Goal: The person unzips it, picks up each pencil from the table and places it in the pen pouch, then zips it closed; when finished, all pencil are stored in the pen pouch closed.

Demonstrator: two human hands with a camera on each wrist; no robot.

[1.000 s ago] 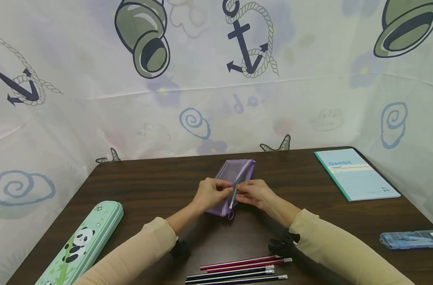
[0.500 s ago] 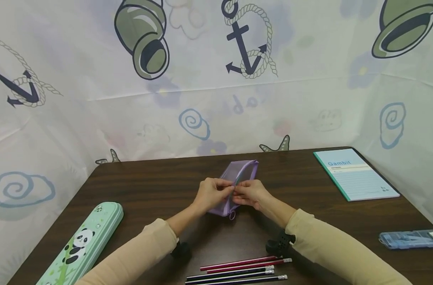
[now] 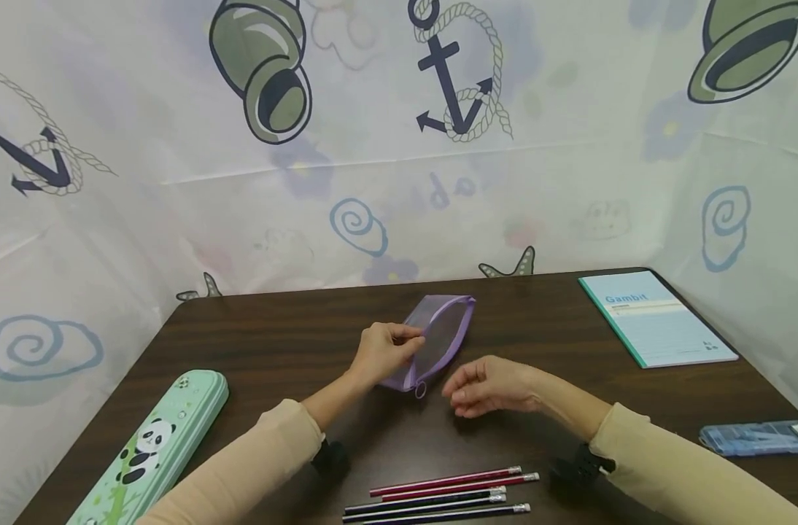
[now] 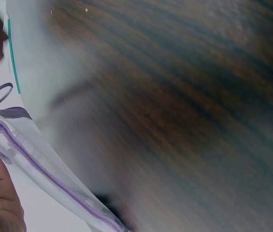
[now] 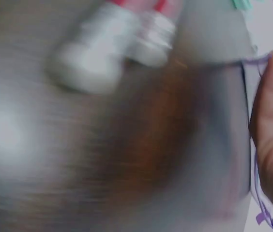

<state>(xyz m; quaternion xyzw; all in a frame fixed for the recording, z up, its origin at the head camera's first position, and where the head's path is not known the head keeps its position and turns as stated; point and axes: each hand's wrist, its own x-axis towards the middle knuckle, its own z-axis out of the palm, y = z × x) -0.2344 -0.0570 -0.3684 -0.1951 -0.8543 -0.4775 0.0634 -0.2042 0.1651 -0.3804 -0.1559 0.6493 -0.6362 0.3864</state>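
Observation:
A purple mesh zip pouch [image 3: 438,335] stands near the middle of the table, its mouth gaping toward the right. My left hand [image 3: 382,354] pinches the near-left edge of that mouth between thumb and fingers; in the left wrist view the thumb and fingertips [image 4: 3,186] hold the mesh just below the zip end. A ring pull [image 3: 421,390] hangs at the pouch's near corner. Just right of the pouch, my right hand [image 3: 494,386] is in the air, fingers loosely bent and holding nothing. No pencil shows inside the pouch in the head view.
Red pencils [image 3: 445,481] and black pencils [image 3: 425,503] lie at the front between the forearms. A green panda pencil case [image 3: 152,445] stands at left. On the right are a notebook [image 3: 658,321] and a blue transparent case [image 3: 756,439]. A patterned cloth [image 3: 399,168] encloses the table.
A teal pencil in my right hand went into the pouch and out of sight. The right hand let go and drew back right and nearer; the pouch mouth spread wider.

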